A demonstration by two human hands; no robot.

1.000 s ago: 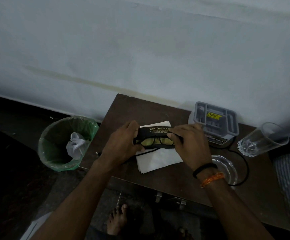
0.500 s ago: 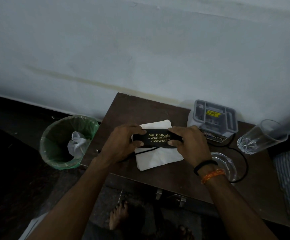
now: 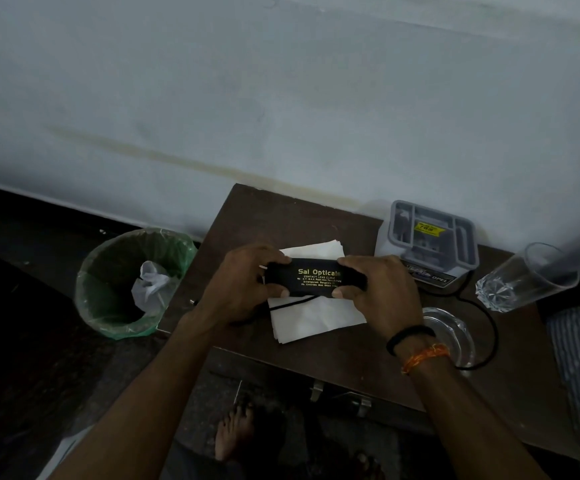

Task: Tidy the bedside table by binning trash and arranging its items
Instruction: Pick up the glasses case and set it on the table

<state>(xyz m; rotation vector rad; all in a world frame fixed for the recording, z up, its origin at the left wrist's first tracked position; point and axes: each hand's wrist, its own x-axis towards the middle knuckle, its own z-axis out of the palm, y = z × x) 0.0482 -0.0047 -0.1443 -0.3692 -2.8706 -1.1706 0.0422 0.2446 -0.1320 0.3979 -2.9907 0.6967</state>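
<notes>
Both hands grip black spectacle case [image 3: 316, 279] with gold lettering, held just above white napkin stack [image 3: 316, 317] near middle of bedside table [image 3: 281, 216]. Left hand [image 3: 243, 285] clamps case's left end, right hand [image 3: 378, 292] clamps right end, thumbs on near edge. Grey organiser [image 3: 430, 237] at table's back right, against wall. Glass tumbler [image 3: 524, 278] at table's right edge. Green-lined bin [image 3: 132, 282] on floor left of table, crumpled paper [image 3: 150, 285] inside.

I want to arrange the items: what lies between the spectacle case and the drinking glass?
In the head view, the right hand on the spectacle case, then bare table with black cable before the drinking glass.
</notes>
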